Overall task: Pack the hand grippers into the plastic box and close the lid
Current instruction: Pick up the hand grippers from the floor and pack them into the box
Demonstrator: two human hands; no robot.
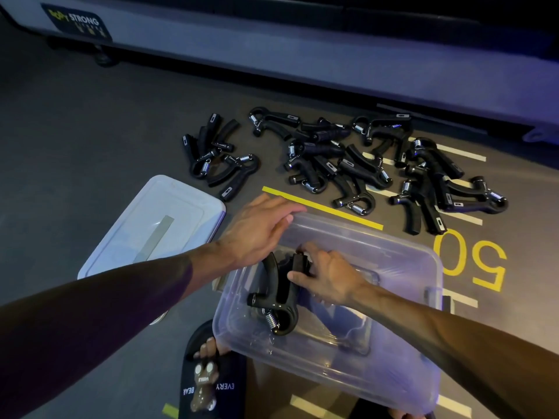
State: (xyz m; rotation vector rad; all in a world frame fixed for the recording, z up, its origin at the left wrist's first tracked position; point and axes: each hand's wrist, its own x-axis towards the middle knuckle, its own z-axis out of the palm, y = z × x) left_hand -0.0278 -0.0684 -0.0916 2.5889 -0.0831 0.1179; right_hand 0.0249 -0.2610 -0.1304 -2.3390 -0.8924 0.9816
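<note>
Item: clear plastic box, rounded corners, glossy translucent walls, standing open on the floor just in front of you. Its lid, flat, pale and matte with a grey strip down the middle, lay apart on the floor to the box's left.

Item: one hand gripper, black moulded handles, coiled steel spring at the hinge end, inside the box. Your right hand held its upper handle, fingers curled round it. Your left hand rested on the box's far left rim with fingers fairly straight, clamped on nothing.

Item: loose hand grippers, same black make, heaped on the floor beyond the box, a smaller cluster to their left. Overlap made the count unreadable.

Floor: dark, matte, with a yellow line and yellow numerals.

A printed sandal showed at the bottom edge, partly cut off.
</note>
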